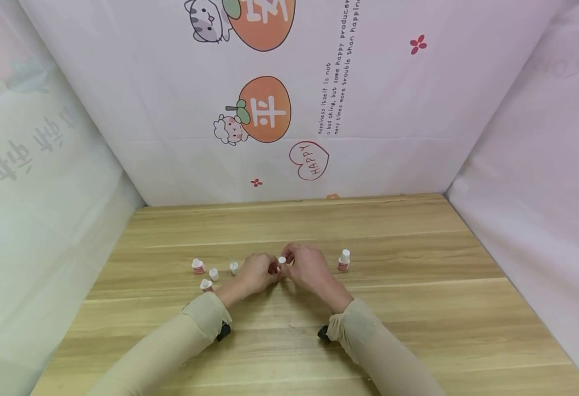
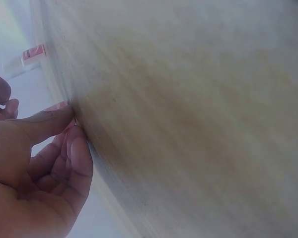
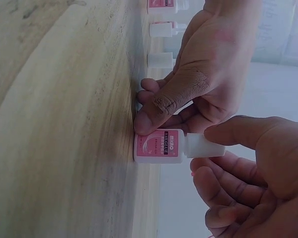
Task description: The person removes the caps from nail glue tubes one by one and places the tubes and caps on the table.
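A small nail glue bottle (image 3: pixel 159 146) with a pink label and a white cap (image 3: pixel 204 146) stands upright on the wooden table. My left hand (image 1: pixel 257 272) holds its body low down, the thumb lying along the label in the right wrist view. Thumb and fingers of my right hand (image 1: pixel 309 268) pinch the cap at the top. From the left wrist, my left hand (image 2: pixel 44 168) hides most of the bottle. To the right of my right hand stands another capped bottle (image 1: pixel 343 260).
Left of my left hand stand two uncapped bottles, one farther back (image 1: pixel 198 267) and a nearer bottle (image 1: pixel 207 285) partly behind my forearm. Two small white caps, one cap (image 1: pixel 213 274) and another cap (image 1: pixel 233 268), stand between them and my hand. A printed cloth (image 1: pixel 378 110) hangs behind the table.
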{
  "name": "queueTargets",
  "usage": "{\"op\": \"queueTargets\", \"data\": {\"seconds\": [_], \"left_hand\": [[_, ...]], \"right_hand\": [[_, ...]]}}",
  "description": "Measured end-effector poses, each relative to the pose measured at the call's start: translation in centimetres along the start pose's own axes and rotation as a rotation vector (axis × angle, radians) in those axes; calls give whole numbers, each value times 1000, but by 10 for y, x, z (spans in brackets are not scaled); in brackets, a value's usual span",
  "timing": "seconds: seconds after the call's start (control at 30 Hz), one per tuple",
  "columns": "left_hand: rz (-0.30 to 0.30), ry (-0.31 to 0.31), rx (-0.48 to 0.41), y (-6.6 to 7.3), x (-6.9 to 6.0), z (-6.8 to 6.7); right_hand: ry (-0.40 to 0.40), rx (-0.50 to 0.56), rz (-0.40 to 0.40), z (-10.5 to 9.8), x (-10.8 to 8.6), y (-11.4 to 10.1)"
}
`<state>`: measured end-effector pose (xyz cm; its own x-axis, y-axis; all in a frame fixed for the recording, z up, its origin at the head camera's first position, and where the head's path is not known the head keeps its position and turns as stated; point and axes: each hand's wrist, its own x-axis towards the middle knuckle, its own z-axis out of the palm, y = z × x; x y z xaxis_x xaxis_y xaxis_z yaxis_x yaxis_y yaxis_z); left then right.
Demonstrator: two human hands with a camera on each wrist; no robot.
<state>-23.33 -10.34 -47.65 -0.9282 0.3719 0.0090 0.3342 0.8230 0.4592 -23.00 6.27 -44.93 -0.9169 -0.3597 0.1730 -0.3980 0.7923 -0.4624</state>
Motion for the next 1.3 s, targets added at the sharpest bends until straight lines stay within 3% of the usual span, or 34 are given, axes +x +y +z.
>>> {"op": "queueTargets", "data": {"seconds": [0.23,1.3], "left_hand": [[-21,1,-6,0,0,0],[-4,7,7,-1,3,1]], "right_hand": [[-26,10,21,0,0,1],[-28,35,25,0,-2,2]]}}
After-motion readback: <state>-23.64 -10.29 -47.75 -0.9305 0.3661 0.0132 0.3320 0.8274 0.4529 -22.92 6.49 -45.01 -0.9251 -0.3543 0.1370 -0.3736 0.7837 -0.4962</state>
